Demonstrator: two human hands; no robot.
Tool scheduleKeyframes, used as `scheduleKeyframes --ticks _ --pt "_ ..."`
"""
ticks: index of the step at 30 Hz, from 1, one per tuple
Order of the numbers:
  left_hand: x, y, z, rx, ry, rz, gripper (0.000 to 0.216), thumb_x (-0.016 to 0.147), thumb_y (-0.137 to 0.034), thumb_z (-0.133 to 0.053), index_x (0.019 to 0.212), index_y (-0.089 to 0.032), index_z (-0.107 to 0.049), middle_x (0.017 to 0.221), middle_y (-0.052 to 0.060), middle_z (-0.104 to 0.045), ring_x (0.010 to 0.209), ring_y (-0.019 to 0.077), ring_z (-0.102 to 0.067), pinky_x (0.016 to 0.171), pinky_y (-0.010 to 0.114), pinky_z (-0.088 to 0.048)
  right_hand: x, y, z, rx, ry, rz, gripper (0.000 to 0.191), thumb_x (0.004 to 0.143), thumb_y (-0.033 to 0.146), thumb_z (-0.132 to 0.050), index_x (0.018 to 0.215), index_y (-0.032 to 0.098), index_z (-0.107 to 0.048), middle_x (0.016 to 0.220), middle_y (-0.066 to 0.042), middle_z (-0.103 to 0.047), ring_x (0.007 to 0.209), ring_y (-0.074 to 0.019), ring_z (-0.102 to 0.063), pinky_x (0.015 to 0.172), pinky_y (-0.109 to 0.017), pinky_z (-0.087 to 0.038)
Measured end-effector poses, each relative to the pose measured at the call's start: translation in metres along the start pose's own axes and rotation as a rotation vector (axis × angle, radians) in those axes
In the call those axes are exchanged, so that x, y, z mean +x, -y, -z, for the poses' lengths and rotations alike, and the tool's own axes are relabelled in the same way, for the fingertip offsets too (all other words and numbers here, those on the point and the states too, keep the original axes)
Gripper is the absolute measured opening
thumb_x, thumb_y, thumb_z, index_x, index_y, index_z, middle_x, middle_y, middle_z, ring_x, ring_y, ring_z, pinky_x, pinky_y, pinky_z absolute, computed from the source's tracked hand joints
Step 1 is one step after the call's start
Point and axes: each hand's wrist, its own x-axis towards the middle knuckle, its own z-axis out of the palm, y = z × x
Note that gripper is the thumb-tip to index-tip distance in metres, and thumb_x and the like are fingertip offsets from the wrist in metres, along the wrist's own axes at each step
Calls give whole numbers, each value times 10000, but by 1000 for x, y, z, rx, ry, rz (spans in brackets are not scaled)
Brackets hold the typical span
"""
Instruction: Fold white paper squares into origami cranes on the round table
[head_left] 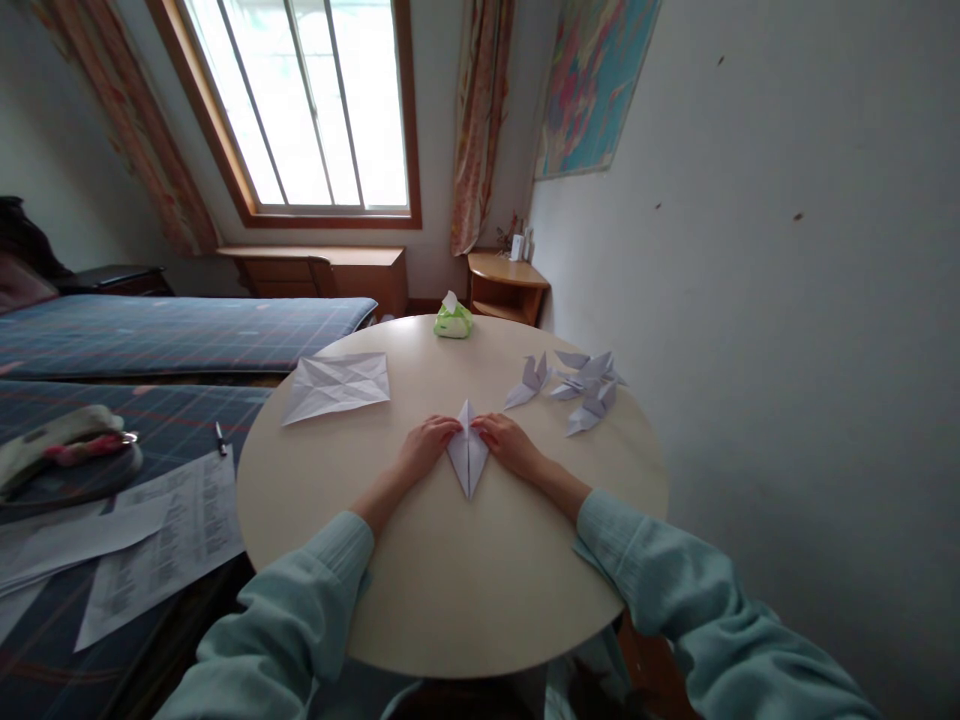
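A white folded paper [468, 465], shaped like a narrow diamond with a slit down its middle, lies on the round table [442, 590] in front of me. My left hand [429, 443] grips its left edge near the upper part, fingers bent and closed. On the opposite edge my right hand [511, 441] pinches the paper in the same way. The fingertips partly cover both upper edges. Past my right hand sit several folded paper birds [589, 380], one of them [531, 378] a little apart. Beyond my left hand is a creased, unfolded paper sheet [341, 385].
A green tissue pack [453, 320] stands at the table's far edge. To the left, a bed [180, 420] holds printed sheets [169, 540], a pen [220, 438] and a pencil case [71, 450]. A wall [787, 350] rises close on the right.
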Motion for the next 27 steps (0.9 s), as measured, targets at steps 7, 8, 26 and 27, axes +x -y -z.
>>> scheduleKeyframes --ticks 7,8,26,27 --pt "1 -2 1 -1 -18 41 217 745 -292 -551 939 -214 -611 1025 28 -608 978 183 -514 898 302 -384 1 -4 -2 -74 50 -22 241 789 249 -514 1018 177 -535 1051 -79 -555 992 -189 -482 881 -337 -374" --pt "1 -1 0 22 -22 69 247 735 -302 -563 960 -208 -602 1044 40 -595 990 192 -508 899 313 -381 1 -6 -3 -94 48 -45 283 776 267 -531 1041 168 -525 1069 -92 -547 1009 -200 -476 888 -347 -371" --pt "2 0 -1 71 -120 147 239 778 -234 -514 994 -201 -612 1091 65 -565 1024 205 -483 914 344 -377 -1 -1 2 -94 76 3 407 763 244 -533 1165 214 -472 1248 -92 -470 1207 -245 -346 963 -499 -243" --pt "1 -3 2 47 -146 117 234 777 -224 -512 987 -205 -613 1064 57 -577 1004 195 -493 904 331 -385 -1 1 4 -87 106 35 348 778 242 -516 1125 221 -508 1206 -83 -511 1179 -235 -385 959 -486 -253"
